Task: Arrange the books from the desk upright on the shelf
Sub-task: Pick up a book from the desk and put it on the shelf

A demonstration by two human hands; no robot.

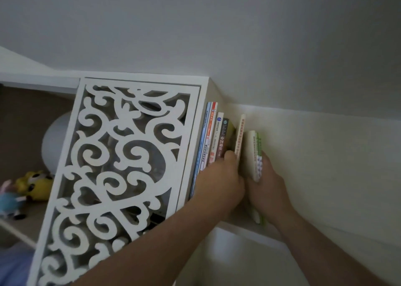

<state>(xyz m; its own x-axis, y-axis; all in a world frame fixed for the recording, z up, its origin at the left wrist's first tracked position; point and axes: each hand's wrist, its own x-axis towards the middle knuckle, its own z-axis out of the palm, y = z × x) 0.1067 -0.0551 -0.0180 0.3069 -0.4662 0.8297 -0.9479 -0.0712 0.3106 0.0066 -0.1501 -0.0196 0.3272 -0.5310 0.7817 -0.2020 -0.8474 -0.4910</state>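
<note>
Several books (213, 138) stand upright on the white shelf (245, 222), packed against the carved cabinet side. My left hand (219, 183) grips a thin beige-spined book (239, 138) at the right end of that row, fingers curled around its lower spine. My right hand (268, 188) holds a white and green book (256, 153) upright just to the right, thumb along its green spine. A narrow gap separates the two held books. The books' lower ends are hidden behind my hands.
A white carved fretwork door (121, 166) covers the cabinet left of the books. Further left, an open compartment holds a white round lamp (55, 142) and soft toys (32, 185). The pale wall (325, 155) bounds the shelf on the right.
</note>
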